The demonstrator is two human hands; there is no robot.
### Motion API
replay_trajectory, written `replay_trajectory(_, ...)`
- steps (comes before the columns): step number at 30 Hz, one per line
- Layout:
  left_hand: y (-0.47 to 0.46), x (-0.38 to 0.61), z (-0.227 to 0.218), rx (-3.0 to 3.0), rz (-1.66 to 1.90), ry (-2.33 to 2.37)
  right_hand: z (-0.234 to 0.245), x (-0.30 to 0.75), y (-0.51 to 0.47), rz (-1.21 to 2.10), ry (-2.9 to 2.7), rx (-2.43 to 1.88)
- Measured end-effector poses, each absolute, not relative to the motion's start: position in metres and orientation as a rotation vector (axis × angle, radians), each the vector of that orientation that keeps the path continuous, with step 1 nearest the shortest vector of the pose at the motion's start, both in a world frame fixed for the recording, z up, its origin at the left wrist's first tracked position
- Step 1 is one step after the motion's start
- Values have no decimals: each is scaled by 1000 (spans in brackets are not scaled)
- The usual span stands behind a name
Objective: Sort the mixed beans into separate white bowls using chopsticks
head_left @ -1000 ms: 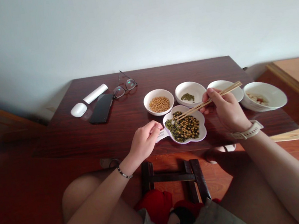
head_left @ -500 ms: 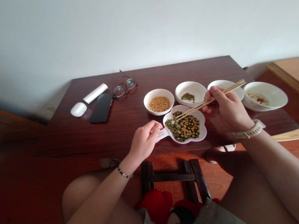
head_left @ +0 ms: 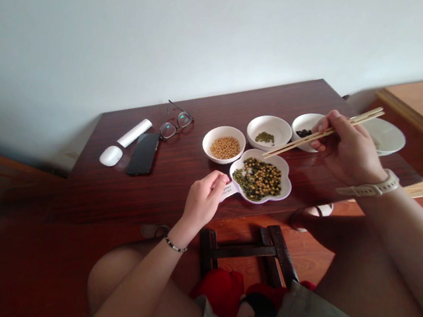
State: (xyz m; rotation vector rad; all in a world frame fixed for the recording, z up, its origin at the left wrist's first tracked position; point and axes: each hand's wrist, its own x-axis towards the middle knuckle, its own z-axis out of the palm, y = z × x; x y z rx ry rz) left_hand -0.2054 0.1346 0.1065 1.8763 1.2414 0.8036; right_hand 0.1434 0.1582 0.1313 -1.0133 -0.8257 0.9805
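My left hand (head_left: 206, 198) is closed on the handle of a white flower-shaped dish (head_left: 286, 181) with a purple edge. Mixed green, black and yellow beans (head_left: 260, 177) lie in this dish. My right hand (head_left: 349, 150) grips a pair of chopsticks (head_left: 322, 133), whose tips hover over the dish's upper right rim. Behind stands a white bowl (head_left: 210, 153) of yellow soybeans (head_left: 225, 148). Beside it a second bowl (head_left: 276, 124) holds a few green mung beans (head_left: 265, 138). A third bowl (head_left: 305, 119) with black beans (head_left: 304, 133) is partly covered by my right hand.
A larger white bowl (head_left: 390, 135) sits at the right, its contents mostly hidden by my hand. On the left of the dark wooden table (head_left: 160, 188) lie glasses (head_left: 177, 125), a black phone (head_left: 143, 154), a white tube-shaped case (head_left: 134, 133) and a white rounded case (head_left: 111, 155).
My right hand has moved right with the chopsticks, and their tips have left the beans in the dish. The black beans in the third bowl now show. My left hand stays in place.
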Motion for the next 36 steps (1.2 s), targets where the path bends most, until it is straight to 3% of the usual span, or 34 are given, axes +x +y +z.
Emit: replay_trajectory(36, 135, -207, 106, 1885, 794, 1243, 122, 119, 149, 982, -1075, -1204)
